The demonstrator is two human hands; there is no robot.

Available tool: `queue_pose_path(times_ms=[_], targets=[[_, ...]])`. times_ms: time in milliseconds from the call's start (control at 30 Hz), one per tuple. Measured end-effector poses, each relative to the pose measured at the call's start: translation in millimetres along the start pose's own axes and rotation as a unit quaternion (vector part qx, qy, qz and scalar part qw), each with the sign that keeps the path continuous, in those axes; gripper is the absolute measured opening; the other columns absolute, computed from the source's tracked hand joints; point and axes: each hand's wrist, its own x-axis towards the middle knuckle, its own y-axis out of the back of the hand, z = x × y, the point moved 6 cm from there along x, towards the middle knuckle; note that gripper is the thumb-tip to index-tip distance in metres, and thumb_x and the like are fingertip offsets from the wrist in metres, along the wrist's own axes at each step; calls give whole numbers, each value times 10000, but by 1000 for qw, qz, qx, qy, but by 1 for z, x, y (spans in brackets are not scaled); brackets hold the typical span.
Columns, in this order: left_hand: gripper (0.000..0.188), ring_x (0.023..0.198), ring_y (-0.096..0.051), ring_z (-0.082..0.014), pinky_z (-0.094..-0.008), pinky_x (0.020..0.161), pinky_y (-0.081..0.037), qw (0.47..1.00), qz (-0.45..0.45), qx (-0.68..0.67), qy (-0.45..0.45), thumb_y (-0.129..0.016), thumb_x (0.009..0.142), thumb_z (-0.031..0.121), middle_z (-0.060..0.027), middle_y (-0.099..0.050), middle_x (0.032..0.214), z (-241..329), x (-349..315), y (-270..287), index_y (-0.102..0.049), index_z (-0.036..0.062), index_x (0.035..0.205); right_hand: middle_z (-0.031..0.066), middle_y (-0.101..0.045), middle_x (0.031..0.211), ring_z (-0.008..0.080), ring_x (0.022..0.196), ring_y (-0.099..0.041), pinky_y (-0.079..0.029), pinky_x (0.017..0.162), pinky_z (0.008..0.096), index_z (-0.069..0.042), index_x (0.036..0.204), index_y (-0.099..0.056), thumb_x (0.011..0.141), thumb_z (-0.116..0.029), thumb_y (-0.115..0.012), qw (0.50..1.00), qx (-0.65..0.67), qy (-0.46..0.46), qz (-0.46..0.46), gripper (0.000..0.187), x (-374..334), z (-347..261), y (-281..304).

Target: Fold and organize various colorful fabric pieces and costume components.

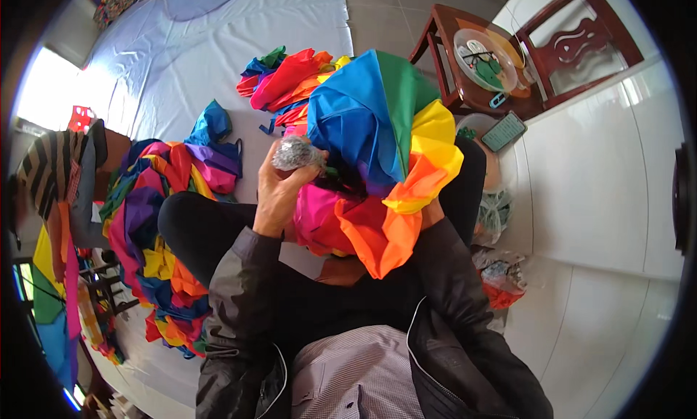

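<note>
A large bundle of rainbow-panelled cloth, loose and folded like an umbrella canopy, lies over my lap. My left hand is closed around a round, silvery knob that looks covered in crinkled clear plastic, at the bundle's left side. Something dark shows just beside the knob, within the folds. On the other side, my right hand is under the yellow and orange panels; its fingers are hidden by the cloth.
More rainbow cloth lies beyond the bundle and in a long heap to my left. At right are a wooden stool bearing a plastic bowl, a wooden chair, a phone and plastic bags.
</note>
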Motion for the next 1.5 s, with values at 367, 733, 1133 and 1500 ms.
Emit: queue_pose_path(times_ms=[367, 733, 1133, 1500], targets=[[405, 912, -699, -225, -328, 815, -575, 980, 136, -135, 60, -573, 823, -131, -106, -696, 1022, -132, 2, 57, -593, -7, 1208, 104, -660, 1250, 214, 1097, -665, -541, 957, 341, -36, 1362, -556, 1062, -258, -551, 972, -204, -78, -92, 373, -48, 14, -142], [423, 1026, -691, -255, -400, 893, -570, 941, 118, -252, 190, -493, 1080, 375, -138, -674, 1166, -138, -64, 31, -583, 4, 1261, 50, -707, 1126, 106, 982, -680, -544, 854, 254, -3, 1210, -653, 1035, -117, -577, 892, -443, -43, -80, 222, -58, 28, -142], [588, 1186, -612, -253, -411, 1044, -480, 988, 48, -94, 117, -552, 1028, 540, -101, -619, 1316, -89, -96, -2, -526, 85, 1399, 301, -607, 1265, 428, 1085, -635, -530, 907, 437, 87, 1239, -569, 937, -81, -591, 598, -791, 23, -127, 346, -114, 79, -229], [521, 1167, -602, -215, -388, 1015, -495, 924, 84, -327, 182, -532, 1044, 521, -41, -640, 1271, -94, -82, 13, -572, 130, 1384, 287, -591, 1324, 411, 1096, -604, -501, 947, 460, 100, 1297, -541, 915, -76, -644, 612, -768, 150, -113, 433, -146, 89, -245]])
